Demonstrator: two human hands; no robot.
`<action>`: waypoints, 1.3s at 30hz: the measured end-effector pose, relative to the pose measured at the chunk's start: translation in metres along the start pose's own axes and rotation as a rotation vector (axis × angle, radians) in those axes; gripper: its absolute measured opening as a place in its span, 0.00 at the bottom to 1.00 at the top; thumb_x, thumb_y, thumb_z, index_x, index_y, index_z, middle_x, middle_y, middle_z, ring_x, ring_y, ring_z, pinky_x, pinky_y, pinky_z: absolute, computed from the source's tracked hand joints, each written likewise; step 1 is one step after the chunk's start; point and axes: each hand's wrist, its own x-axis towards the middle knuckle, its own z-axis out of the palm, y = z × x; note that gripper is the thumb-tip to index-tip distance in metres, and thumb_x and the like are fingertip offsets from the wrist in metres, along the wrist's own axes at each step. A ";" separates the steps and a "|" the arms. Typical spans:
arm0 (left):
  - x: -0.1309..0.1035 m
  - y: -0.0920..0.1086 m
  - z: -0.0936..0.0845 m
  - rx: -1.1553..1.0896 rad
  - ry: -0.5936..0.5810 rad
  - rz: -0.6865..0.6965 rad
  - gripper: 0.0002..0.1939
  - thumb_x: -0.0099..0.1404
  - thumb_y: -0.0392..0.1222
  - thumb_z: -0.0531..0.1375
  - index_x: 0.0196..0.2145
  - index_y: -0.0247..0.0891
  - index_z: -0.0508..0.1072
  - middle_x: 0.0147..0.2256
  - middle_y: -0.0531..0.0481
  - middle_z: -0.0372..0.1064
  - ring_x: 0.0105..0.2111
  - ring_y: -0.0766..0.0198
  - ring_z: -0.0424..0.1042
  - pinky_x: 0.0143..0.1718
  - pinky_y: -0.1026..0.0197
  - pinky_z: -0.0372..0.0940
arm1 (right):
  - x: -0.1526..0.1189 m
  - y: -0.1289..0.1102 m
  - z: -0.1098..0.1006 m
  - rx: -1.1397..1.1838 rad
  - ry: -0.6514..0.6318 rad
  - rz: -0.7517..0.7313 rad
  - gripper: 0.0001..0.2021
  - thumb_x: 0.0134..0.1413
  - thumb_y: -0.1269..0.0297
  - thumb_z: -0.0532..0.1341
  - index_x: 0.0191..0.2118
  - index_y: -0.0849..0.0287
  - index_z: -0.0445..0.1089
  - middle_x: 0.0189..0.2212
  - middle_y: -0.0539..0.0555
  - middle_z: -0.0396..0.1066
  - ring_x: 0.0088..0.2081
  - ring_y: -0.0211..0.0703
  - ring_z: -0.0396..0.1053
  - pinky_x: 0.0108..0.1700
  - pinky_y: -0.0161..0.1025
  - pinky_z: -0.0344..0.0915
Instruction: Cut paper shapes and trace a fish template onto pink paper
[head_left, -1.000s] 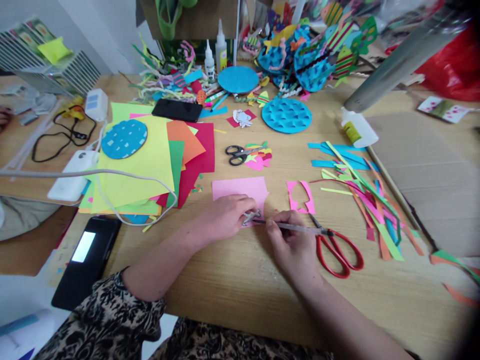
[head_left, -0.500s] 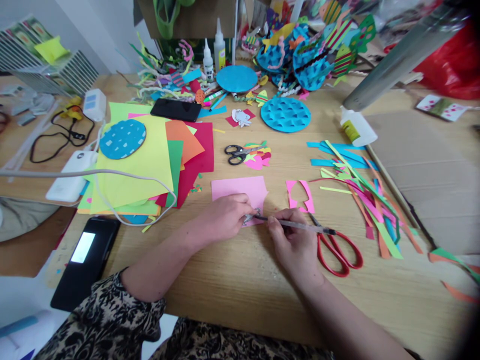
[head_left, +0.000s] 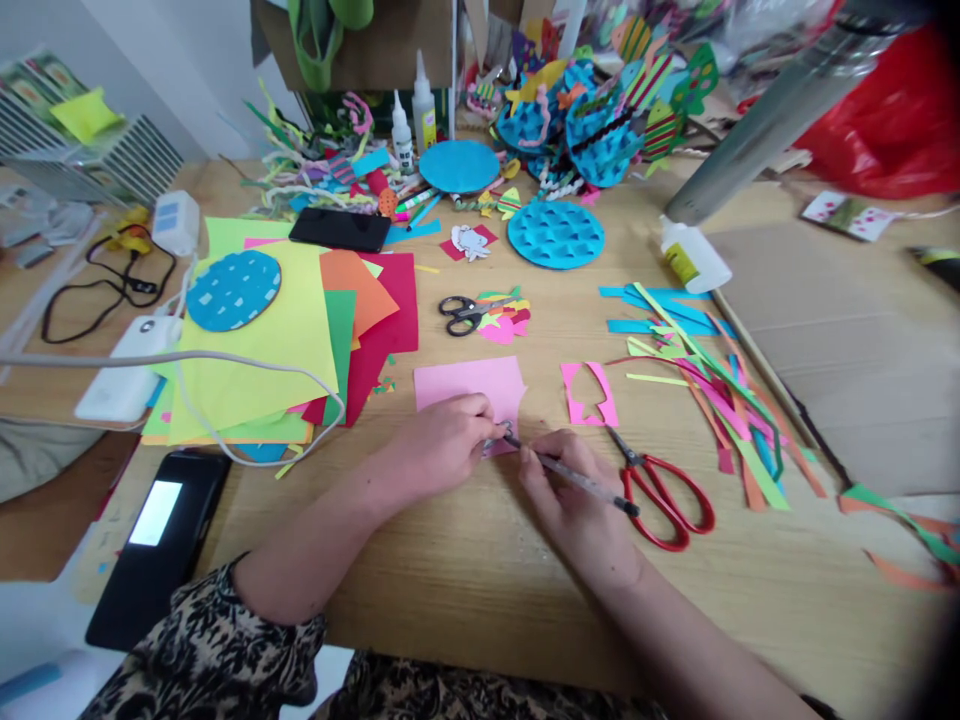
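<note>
A pink sheet of paper [head_left: 466, 379] lies on the table in front of me. My left hand [head_left: 441, 446] has its fingers closed at the sheet's lower right corner, pressing on a small whitish paper cut-out [head_left: 499, 437] that they partly hide. My right hand [head_left: 583, 505] grips a slim pen [head_left: 589, 484], its tip at the cut-out. Right of that hand rest red-handled scissors [head_left: 664, 500], and above it a bright pink paper scrap [head_left: 572, 400] with a shape cut out.
Black-handled scissors [head_left: 459, 316] lie by small coloured paper shapes [head_left: 506, 328]. Coloured sheets [head_left: 300, 350] are stacked left, under a cable [head_left: 225, 358]. Paper strips [head_left: 690, 345], a glue bottle [head_left: 697, 260] and cardboard [head_left: 817, 340] are right. A black phone [head_left: 161, 550] sits lower left.
The pen has turned in my right hand, its back end now lower, and that hand has shifted slightly left. My left hand stays on the cut-out. The whole view has moved a little.
</note>
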 end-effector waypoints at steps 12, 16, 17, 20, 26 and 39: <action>-0.001 0.008 -0.002 0.084 -0.002 0.006 0.12 0.66 0.32 0.52 0.40 0.37 0.75 0.38 0.47 0.69 0.39 0.63 0.68 0.42 0.61 0.65 | -0.001 0.001 0.000 0.003 0.035 0.059 0.05 0.58 0.70 0.59 0.31 0.57 0.64 0.24 0.49 0.65 0.24 0.37 0.63 0.27 0.36 0.60; -0.001 0.009 -0.002 0.121 -0.019 0.006 0.11 0.67 0.32 0.52 0.39 0.35 0.74 0.38 0.47 0.68 0.39 0.63 0.68 0.41 0.61 0.65 | 0.002 0.000 0.001 0.008 0.022 0.022 0.03 0.57 0.71 0.59 0.32 0.57 0.66 0.25 0.50 0.67 0.26 0.39 0.65 0.28 0.36 0.62; -0.001 0.009 -0.001 0.136 -0.022 0.003 0.11 0.67 0.32 0.51 0.38 0.35 0.74 0.38 0.47 0.68 0.39 0.62 0.68 0.41 0.60 0.65 | 0.003 0.000 0.001 0.016 0.016 0.018 0.03 0.57 0.71 0.59 0.33 0.57 0.66 0.25 0.50 0.68 0.27 0.39 0.66 0.29 0.36 0.62; -0.001 0.009 0.002 0.184 -0.013 0.001 0.11 0.68 0.34 0.51 0.37 0.35 0.74 0.38 0.46 0.68 0.39 0.62 0.68 0.41 0.60 0.65 | 0.005 0.000 0.001 0.040 0.016 0.052 0.02 0.57 0.70 0.59 0.34 0.58 0.68 0.27 0.52 0.70 0.27 0.40 0.68 0.28 0.37 0.64; -0.005 0.010 0.010 0.309 0.053 0.056 0.12 0.69 0.33 0.49 0.37 0.34 0.72 0.37 0.45 0.67 0.39 0.61 0.67 0.40 0.58 0.65 | 0.003 0.003 0.004 0.080 0.034 0.149 0.03 0.56 0.68 0.61 0.32 0.58 0.69 0.25 0.51 0.71 0.25 0.39 0.68 0.27 0.36 0.64; -0.006 0.013 0.016 0.425 0.095 0.082 0.13 0.71 0.36 0.48 0.39 0.34 0.72 0.35 0.47 0.68 0.36 0.61 0.67 0.36 0.58 0.64 | 0.001 0.008 0.006 0.099 0.048 0.263 0.05 0.56 0.66 0.60 0.30 0.58 0.68 0.23 0.49 0.69 0.24 0.38 0.66 0.27 0.35 0.62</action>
